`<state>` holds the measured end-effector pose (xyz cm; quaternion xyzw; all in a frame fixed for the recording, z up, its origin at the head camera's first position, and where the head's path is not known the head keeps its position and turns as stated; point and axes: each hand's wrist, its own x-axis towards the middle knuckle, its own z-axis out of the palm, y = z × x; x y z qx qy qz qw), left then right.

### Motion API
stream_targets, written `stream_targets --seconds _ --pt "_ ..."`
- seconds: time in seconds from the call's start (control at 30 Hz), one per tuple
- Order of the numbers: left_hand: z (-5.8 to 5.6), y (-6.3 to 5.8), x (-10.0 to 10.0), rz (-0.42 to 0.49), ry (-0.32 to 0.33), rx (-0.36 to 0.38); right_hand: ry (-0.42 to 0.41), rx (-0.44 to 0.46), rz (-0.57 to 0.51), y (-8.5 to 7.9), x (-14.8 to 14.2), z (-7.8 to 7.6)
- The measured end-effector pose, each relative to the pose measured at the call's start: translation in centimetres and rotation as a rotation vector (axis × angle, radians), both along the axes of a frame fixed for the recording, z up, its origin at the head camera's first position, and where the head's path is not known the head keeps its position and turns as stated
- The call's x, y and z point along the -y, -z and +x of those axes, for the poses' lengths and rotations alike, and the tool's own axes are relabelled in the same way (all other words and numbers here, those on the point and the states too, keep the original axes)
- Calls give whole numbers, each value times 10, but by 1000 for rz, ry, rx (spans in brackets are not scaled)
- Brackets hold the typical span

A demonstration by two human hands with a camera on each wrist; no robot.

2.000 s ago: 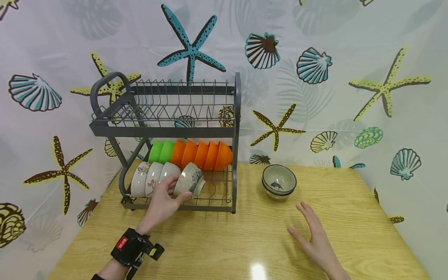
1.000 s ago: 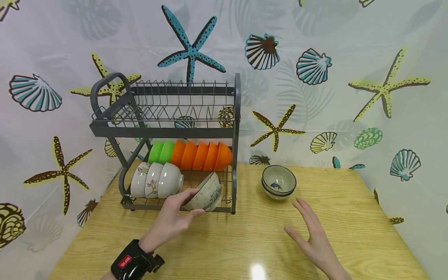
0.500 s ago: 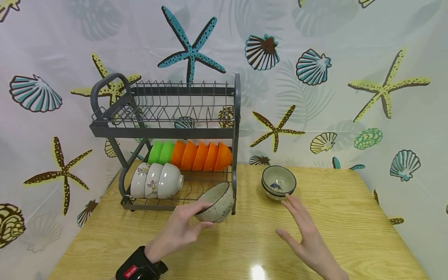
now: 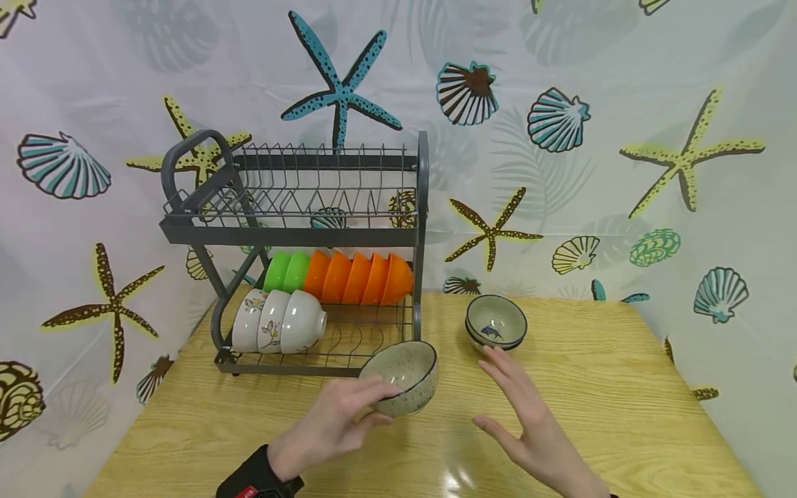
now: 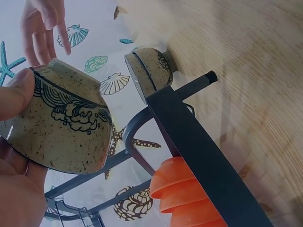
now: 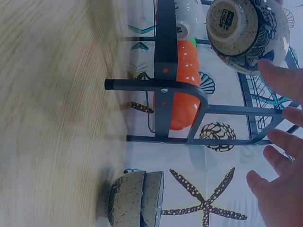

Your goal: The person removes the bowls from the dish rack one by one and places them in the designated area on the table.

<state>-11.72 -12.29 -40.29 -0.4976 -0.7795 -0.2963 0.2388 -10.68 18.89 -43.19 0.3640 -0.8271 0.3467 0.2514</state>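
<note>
My left hand [image 4: 339,425] pinches the rim of a speckled grey-beige bowl [image 4: 414,394], thumb outside and fingers over the edge. The bowl is held above the table in front of the rack, its mouth tipped up and toward the left hand. Dark wave-like drawing marks its outer wall in the left wrist view [image 5: 66,123]. To the right, my right hand [image 4: 529,429] has its fingers spread and holds nothing. Just beyond its fingertips stand nested speckled bowls [image 4: 498,319] with dark rims, a blue fish drawn inside the top one.
A dark two-tier dish rack [image 4: 292,235] stands at the left. Its lower tier bears white floral bowls [image 4: 301,321] in front, with green bowls [image 4: 277,271] and several orange bowls [image 4: 358,277] behind. A patterned cloth [image 4: 585,207] hangs behind the wooden table [image 4: 591,366].
My left hand has lifted the speckled bowl out of the rack's lower front row and brought it right and nearer, turning its mouth upward. My right hand has shifted left.
</note>
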Motion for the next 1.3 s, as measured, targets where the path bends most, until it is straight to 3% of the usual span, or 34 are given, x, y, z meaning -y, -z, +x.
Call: stream_targets --seconds 0.23,0.57,0.87,1.1,1.3 --pt "4 2 -6 -79 -3 -80 -95 -119 0 -4 11 -2" --pt "10 1 -14 -232 -43 -177 -205 -181 15 -4 21 -4" --pt "12 4 -18 -268 -11 -181 -298 -328 58 -5 31 -9" --pt "10 5 -20 -304 -10 -186 -329 -347 110 -5 37 -9" --pt "9 8 -22 -322 -19 -242 -342 -369 151 -2 36 -10"
